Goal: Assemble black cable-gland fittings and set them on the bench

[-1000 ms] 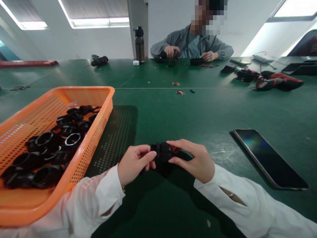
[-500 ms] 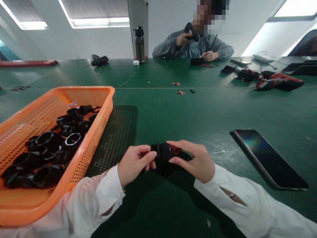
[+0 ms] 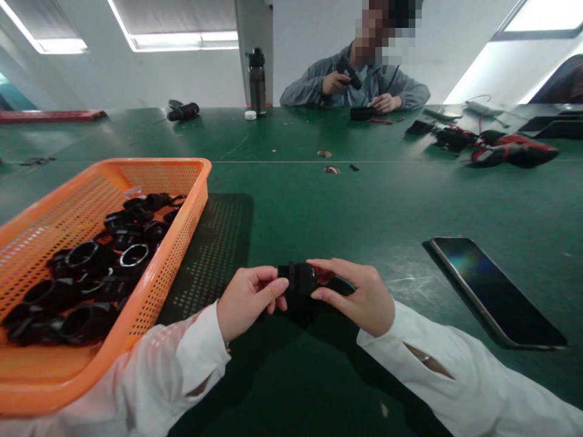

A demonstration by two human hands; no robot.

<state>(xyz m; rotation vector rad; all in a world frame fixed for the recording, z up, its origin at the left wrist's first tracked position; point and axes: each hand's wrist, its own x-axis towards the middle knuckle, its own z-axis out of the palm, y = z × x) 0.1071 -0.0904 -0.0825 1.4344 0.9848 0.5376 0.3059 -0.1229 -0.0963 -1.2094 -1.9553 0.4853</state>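
Note:
Between my two hands, just over the green table, is a black cylindrical plastic fitting (image 3: 298,278) with a raised collar round its middle. My left hand (image 3: 248,297) pinches its left end between thumb and fingers. The right end is gripped by the thumb and fingertips of my right hand (image 3: 359,291). To the left, an orange perforated basket (image 3: 182,249) holds several black ring-shaped parts (image 3: 86,258), some with a shiny rim. My fingers cover both ends of the fitting.
A phone (image 3: 492,291) lies on the right of the green table (image 3: 291,212). Across it sits a person in a grey jacket (image 3: 310,82) holding a dark tool. A bottle (image 3: 257,82), a black device (image 3: 182,111) and a red-black tool (image 3: 514,150) are at the far side.
My hands and the black fitting stay nearly in place. Across the table, the person's dark tool has tipped and come down a little from near the head.

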